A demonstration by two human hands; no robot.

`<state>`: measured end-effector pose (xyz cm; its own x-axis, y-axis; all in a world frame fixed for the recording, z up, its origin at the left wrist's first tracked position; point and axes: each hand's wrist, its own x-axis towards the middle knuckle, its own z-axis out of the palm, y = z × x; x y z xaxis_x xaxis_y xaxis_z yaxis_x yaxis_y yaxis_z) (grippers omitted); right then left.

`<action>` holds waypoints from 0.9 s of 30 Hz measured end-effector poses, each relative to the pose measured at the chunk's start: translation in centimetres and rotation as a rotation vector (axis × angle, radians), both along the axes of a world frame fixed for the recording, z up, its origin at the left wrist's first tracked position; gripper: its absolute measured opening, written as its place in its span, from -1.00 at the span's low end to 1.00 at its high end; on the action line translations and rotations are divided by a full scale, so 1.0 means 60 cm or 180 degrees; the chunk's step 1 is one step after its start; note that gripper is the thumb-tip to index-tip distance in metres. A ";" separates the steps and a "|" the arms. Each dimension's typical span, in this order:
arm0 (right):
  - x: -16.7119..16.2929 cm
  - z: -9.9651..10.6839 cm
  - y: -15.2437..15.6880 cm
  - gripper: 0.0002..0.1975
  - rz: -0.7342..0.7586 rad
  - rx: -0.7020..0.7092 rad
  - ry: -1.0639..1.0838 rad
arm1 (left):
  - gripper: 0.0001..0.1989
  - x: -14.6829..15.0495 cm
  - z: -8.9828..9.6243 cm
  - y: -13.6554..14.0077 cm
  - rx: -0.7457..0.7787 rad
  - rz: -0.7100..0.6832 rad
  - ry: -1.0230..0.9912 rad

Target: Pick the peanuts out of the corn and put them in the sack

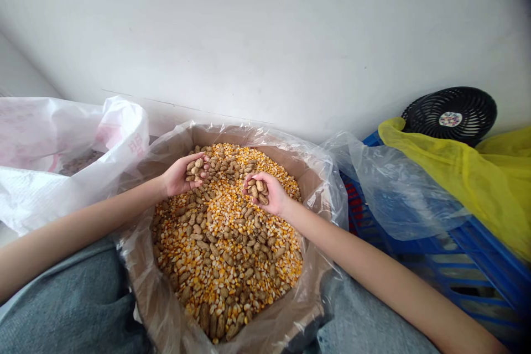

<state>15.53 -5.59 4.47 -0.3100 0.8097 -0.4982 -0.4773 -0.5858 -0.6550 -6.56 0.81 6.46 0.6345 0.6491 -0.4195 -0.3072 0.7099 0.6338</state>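
Note:
Between my knees stands a cardboard box (pixel 309 177) lined with clear plastic. Yellow and white corn kernels (pixel 226 213) fill it, with many unshelled peanuts (pixel 249 246) scattered over them. My left hand (pixel 176 176), palm up at the back left of the box, cradles several peanuts (pixel 196 169) in its curled fingers. On the right, my right hand (pixel 274 194) is also turned up and cups several peanuts (pixel 260 192). Both hands are just above the corn, a short way apart.
At the left is a white woven sack (pixel 83 188), its mouth open on brownish contents. A blue plastic crate (pixel 448 246) stands on the right with clear plastic and a yellow mesh bag (pixel 468 171) over it. Behind these sits a black fan (pixel 452 116) near the white wall (pixel 265 38).

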 end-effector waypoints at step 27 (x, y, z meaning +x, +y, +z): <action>0.010 -0.011 -0.013 -0.74 0.2472 0.2666 -0.5244 | -0.71 -0.005 -0.045 -0.008 0.5066 -0.2359 0.3754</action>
